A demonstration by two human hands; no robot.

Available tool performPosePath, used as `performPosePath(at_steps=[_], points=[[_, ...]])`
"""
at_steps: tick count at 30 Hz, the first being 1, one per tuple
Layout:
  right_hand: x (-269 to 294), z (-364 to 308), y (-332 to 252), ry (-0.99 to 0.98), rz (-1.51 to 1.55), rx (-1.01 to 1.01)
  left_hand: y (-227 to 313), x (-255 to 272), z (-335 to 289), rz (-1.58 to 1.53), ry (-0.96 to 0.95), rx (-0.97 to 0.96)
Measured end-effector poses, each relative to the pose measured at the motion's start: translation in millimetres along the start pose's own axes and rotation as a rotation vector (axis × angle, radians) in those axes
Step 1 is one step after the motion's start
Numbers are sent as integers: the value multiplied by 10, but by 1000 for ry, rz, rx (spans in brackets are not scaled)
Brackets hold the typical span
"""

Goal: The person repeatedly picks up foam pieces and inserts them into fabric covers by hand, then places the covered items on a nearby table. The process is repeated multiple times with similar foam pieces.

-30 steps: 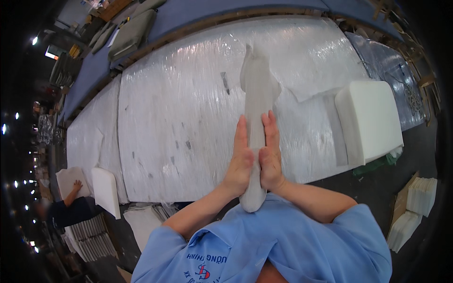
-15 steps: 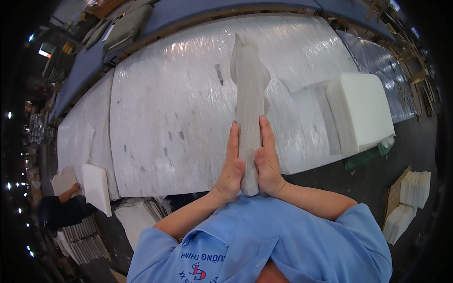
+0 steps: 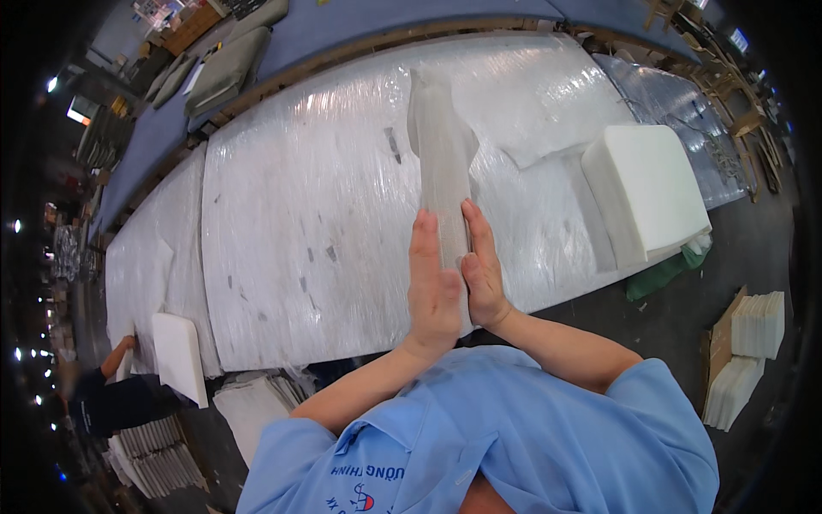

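A long, narrow cushion in grey-beige fabric (image 3: 443,184) stands on its edge in front of my chest, pointing away from me. Loose cloth flares out at its far end. My left hand (image 3: 435,283) lies along its left side with fingers straight, partly covering the near part. Against the right side rests my right hand (image 3: 485,278), also flat and open, thumb toward the top edge. The cushion is between the two palms. Beneath it is a large table surface wrapped in clear plastic (image 3: 291,197).
A stack of white foam pads (image 3: 659,188) stands on the table's right side. At the left, another person (image 3: 120,398) works beside an upright white pad (image 3: 178,353). White pads (image 3: 758,325) lie stacked low at the right. Grey cushions (image 3: 229,73) lie on a blue surface beyond.
My left hand has shifted right and now covers more of the cushion's near part. The cushion's far end has moved slightly left. The other person's arm has moved upright beside the table.
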State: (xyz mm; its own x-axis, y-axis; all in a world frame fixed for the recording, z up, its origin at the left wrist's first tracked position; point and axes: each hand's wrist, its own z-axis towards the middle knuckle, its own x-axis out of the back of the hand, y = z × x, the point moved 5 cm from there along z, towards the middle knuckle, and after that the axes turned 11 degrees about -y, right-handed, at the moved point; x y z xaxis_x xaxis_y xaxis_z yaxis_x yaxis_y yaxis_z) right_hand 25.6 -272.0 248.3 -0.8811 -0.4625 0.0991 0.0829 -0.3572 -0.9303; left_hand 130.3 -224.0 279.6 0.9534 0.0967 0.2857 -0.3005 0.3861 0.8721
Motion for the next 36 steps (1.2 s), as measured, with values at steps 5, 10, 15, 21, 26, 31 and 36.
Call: performPosePath(at_steps=[5, 10, 15, 21, 26, 31, 36], points=[[8, -136, -49, 36, 67, -91, -179, 113, -28, -58, -81, -44], [24, -248, 143, 13, -126, 32, -100, 29, -106, -155, -2, 4], [177, -447, 747, 41, -121, -208, -68, -64, 20, -492, -61, 268], [80, 11, 344, 72, 128, -338, -188, 201, 323, -327, -215, 369], [116, 202, 207, 133, -48, -345, -74, 33, 506, -342, -166, 372], [343, 140, 281, 125, -35, -179, 11, -198, 542, -275, -120, 400], [531, 228, 419, 87, 59, -156, -64, -286, 645, -616, -59, 405]])
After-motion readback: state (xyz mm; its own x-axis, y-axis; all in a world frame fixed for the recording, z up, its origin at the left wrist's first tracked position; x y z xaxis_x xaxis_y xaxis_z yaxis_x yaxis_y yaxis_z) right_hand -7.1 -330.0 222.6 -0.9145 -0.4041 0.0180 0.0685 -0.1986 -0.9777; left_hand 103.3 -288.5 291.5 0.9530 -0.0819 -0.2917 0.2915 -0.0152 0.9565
